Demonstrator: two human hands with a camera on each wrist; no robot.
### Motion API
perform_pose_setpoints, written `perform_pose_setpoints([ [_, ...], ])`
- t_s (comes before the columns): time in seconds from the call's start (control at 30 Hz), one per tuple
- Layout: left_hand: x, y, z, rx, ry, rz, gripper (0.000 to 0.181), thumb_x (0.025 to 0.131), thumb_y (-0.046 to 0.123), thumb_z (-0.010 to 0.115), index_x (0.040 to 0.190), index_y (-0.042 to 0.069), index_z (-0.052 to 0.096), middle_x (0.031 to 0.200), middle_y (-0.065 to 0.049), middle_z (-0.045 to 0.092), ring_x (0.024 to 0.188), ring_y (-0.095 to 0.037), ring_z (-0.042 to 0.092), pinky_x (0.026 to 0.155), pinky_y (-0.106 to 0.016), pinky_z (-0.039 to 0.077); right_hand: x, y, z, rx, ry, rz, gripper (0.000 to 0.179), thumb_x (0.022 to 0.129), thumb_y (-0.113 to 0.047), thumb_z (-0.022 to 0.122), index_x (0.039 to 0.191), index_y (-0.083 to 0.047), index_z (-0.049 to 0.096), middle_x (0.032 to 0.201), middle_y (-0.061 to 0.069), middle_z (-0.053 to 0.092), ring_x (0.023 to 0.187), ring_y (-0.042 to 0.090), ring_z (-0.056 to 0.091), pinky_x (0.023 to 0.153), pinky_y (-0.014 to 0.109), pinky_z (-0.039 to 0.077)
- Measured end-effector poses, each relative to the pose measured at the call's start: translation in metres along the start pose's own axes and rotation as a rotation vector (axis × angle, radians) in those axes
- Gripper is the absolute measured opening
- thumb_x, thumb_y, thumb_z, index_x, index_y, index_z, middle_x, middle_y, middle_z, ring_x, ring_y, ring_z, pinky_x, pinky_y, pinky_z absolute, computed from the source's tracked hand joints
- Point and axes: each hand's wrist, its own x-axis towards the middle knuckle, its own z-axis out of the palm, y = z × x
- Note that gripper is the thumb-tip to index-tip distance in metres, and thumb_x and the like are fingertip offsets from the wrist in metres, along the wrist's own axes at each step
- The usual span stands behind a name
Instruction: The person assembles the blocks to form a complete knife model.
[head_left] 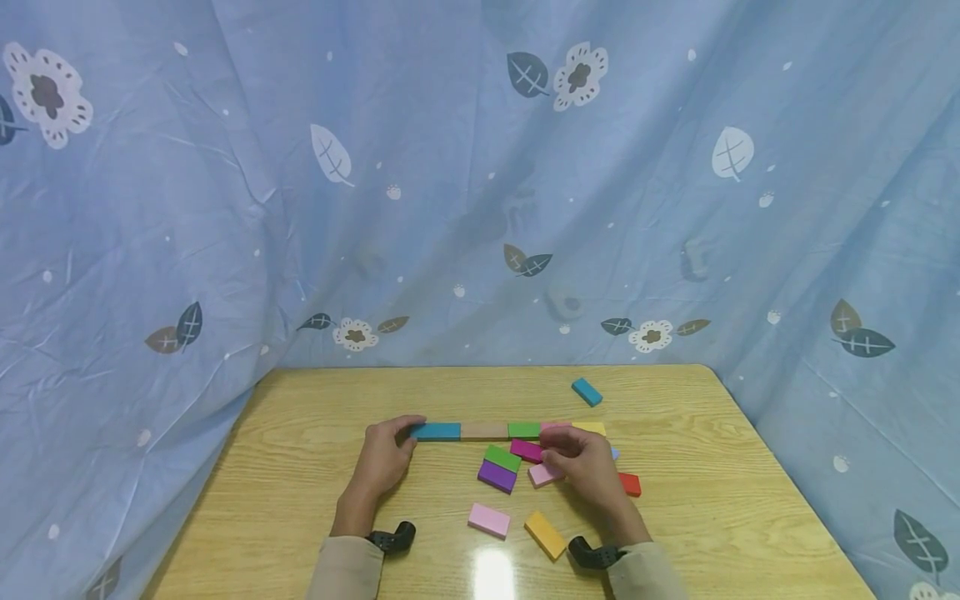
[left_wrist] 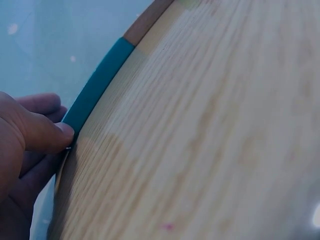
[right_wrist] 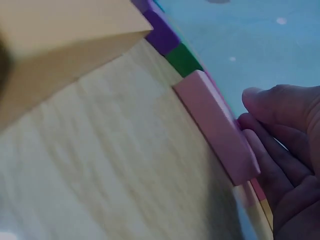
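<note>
A straight row of blocks lies across the table. From the left it has a blue block point(head_left: 437, 432), a tan block point(head_left: 484, 431), a green block point(head_left: 524, 431), a pink block point(head_left: 555, 426) and a yellow block point(head_left: 589, 428). My left hand point(head_left: 384, 457) pinches the row's blue block at its left end, thumb in front and fingers behind. Over the row's pink part, my right hand point(head_left: 588, 462) has its fingers loosely bent, with nothing visible between thumb and fingers. Just in front of that hand lies another pink block point(right_wrist: 215, 125), partly covered in the head view.
Before the row lie a magenta block point(head_left: 526, 451), a green block point(head_left: 502, 458) against a purple block point(head_left: 497, 476), a pink block point(head_left: 489, 520), an orange block point(head_left: 545, 535) and a red block point(head_left: 631, 484). Another blue block point(head_left: 587, 392) lies behind. A patterned curtain point(head_left: 450, 208) surrounds the table.
</note>
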Motion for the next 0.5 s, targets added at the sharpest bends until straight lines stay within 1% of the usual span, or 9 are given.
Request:
perform_pose_setpoints([
  [0.2,0.000,0.001,0.000,0.002,-0.007,-0.005,0.040,0.098,-0.010,0.073,0.133,0.007,0.078,0.138,-0.014,0.076,0.139,-0.039,0.067,0.120,-0.055,0.054,0.000,0.001,0.007,-0.041,0.057,-0.003,0.024,0.091,0.001,0.086,0.113,-0.009,0.084,0.111,0.005,0.084,0.103,0.017,0.079,0.090,0.018,0.063],
  [0.37,0.001,-0.001,0.001,0.008,-0.006,-0.002,0.040,0.098,-0.010,0.073,0.134,0.008,0.078,0.138,-0.014,0.076,0.139,-0.039,0.067,0.120,-0.056,0.054,-0.002,-0.001,0.011,-0.055,0.096,-0.027,0.023,0.090,0.004,0.085,0.110,-0.008,0.084,0.106,0.004,0.084,0.100,0.016,0.080,0.088,0.018,0.064],
  [0.5,0.001,-0.001,0.000,0.008,-0.005,-0.001,0.040,0.098,-0.010,0.073,0.133,0.008,0.078,0.138,-0.014,0.076,0.139,-0.039,0.067,0.120,-0.056,0.054,-0.002,0.000,0.014,-0.067,0.111,-0.033,0.026,0.089,0.007,0.085,0.111,-0.008,0.083,0.105,0.004,0.084,0.099,0.016,0.080,0.087,0.019,0.064],
])
